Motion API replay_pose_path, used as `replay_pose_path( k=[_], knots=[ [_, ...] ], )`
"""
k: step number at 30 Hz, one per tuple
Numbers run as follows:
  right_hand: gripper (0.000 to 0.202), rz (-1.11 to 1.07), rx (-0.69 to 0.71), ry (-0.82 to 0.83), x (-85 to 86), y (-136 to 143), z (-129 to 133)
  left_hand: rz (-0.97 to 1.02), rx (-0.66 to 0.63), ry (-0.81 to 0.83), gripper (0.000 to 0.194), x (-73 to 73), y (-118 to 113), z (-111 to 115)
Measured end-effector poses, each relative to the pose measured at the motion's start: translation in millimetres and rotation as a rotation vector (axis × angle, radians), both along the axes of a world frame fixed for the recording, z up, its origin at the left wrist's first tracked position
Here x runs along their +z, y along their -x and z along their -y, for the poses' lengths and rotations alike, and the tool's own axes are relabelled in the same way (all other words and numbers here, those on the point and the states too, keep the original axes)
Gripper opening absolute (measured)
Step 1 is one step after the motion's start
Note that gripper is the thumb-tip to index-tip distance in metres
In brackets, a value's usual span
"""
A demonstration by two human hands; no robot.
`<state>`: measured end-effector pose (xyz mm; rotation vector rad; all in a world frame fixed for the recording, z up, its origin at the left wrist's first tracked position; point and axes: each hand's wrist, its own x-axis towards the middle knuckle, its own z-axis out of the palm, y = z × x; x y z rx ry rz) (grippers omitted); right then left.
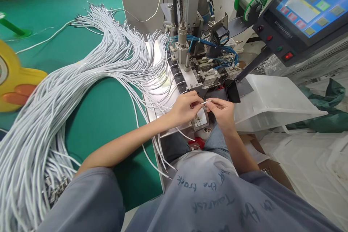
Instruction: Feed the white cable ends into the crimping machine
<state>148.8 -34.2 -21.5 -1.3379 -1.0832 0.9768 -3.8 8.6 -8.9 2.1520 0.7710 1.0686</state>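
Note:
Between my two hands, in front of the machine, is the end of a white cable (207,102). My left hand (186,108) pinches it with thumb and forefinger. Close by on the right, my right hand (221,110) grips the tip between thumb and fingers; the very end is partly hidden there. Several other white cables (160,94) run from the big bundle (89,65) toward the machine's black edge strip (178,78), and some hang loose below my left forearm. The benchtop machine (187,56), with metal cylinders and blue air tubes, stands just beyond my hands.
A tilted touchscreen panel (312,7) and a green wire spool (250,0) stand at upper right. Below them is a translucent white bin (277,98). The green table (108,116) bears the bundle, and a yellow toy-like object (16,79) sits at far left.

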Motion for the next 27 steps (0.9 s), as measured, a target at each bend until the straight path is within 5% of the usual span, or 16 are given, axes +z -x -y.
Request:
replay_pose_path(
  k=[9,20,24,27],
  knots=[
    [0.015,0.141,0.079,-0.058,10.9,-11,1,-0.106,-0.120,0.075,0.017,4.5,3,-6],
    [0.026,-0.128,-0.054,-0.051,-14.2,19,6,-0.020,-0.072,0.037,0.016,3.1,1,0],
    [0.025,0.229,-0.138,-0.158,-8.9,16,5,-0.265,-0.027,-0.278,0.024,2.5,5,-5],
    [0.022,0.510,-0.008,-0.257,-1.4,1,-3,-0.554,-0.028,-0.572,0.033,4.6,10,-12]
  ],
)
